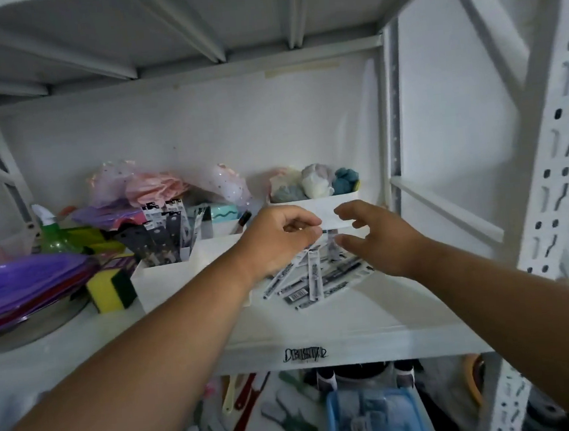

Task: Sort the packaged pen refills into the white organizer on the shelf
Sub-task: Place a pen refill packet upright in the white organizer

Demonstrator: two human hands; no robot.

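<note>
A loose pile of packaged pen refills (316,281) lies on the white shelf (354,322), right of the white organizer (168,284). Several dark refill packs (164,236) stand upright in the organizer's rear left compartment. My left hand (275,240) hovers over the pile's far end with fingers curled. Its thumb and fingertips pinch the top of one pack (331,245) that rises from the pile. My right hand (378,241) is just right of it, fingers spread and bent above the pile, holding nothing.
A white bin (313,206) of soft coloured balls stands behind the pile. On the left are purple plates (24,286), a yellow-green sponge (110,289) and a green spray bottle (52,232). A shelf post (389,137) stands at the right. Tools and a blue tray (373,417) lie below.
</note>
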